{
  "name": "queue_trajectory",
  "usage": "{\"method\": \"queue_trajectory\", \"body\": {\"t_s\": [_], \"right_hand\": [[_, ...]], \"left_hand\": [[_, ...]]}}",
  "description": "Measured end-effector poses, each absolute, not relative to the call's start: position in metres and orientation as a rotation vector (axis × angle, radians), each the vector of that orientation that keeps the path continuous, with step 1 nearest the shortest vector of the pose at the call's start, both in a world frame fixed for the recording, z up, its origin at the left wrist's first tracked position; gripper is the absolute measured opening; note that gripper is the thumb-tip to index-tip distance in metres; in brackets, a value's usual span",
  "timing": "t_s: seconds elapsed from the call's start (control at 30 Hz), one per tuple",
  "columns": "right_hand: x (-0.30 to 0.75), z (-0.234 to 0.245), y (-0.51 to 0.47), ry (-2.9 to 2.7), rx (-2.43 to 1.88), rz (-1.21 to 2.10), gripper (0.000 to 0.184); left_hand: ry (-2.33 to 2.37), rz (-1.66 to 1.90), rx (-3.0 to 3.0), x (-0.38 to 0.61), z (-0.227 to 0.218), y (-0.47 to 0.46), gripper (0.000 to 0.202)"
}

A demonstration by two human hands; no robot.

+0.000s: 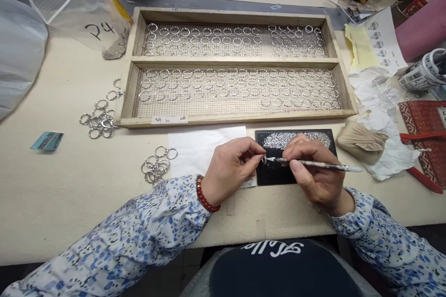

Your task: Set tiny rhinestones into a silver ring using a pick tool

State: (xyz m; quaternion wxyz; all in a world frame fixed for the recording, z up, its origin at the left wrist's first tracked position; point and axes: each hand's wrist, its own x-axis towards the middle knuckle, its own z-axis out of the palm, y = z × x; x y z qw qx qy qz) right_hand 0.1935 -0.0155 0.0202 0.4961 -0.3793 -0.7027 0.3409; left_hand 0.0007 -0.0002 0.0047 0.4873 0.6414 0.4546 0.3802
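Observation:
My left hand (232, 163) is closed in a pinch on a small metal ring (264, 159) held over the left part of a black tray (275, 174). My right hand (313, 169) grips a thin pen-like tool (331, 165), its tip touching the ring. A heap of tiny shiny stones (296, 139) lies along the far side of the black tray. A white paper sheet (198, 148) lies under my left hand. A red bead bracelet (204, 195) is on my left wrist.
A wooden two-row mesh tray (237, 61) full of rings stands behind. Loose rings lie at the left (99, 118) and near my left arm (156, 164). Plastic bags (80, 0) are at the far left. Crumpled white tissue (386, 148), a beige cloth bundle (360, 141) and a label roll (423, 72) sit at the right.

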Motion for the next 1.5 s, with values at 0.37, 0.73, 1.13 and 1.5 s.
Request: {"method": "queue_trajectory", "body": {"t_s": [0.37,0.73,1.13,1.5], "right_hand": [[0.196,0.020,-0.015,-1.689,-0.999,0.743,0.015],[0.207,0.012,-0.012,-1.792,-1.232,0.480,0.013],[0.205,0.012,-0.011,-1.808,-1.246,0.491,0.012],[0.205,0.015,-0.011,-1.791,-1.229,0.497,0.014]], "left_hand": [[1.108,0.926,1.537,0.000,0.001,0.000,0.007],[1.079,0.954,1.438,0.000,0.002,-0.001,0.009],[1.129,0.945,1.551,-0.001,0.004,-0.002,0.010],[1.133,0.936,1.590,-0.001,0.004,-0.001,0.010]]}}
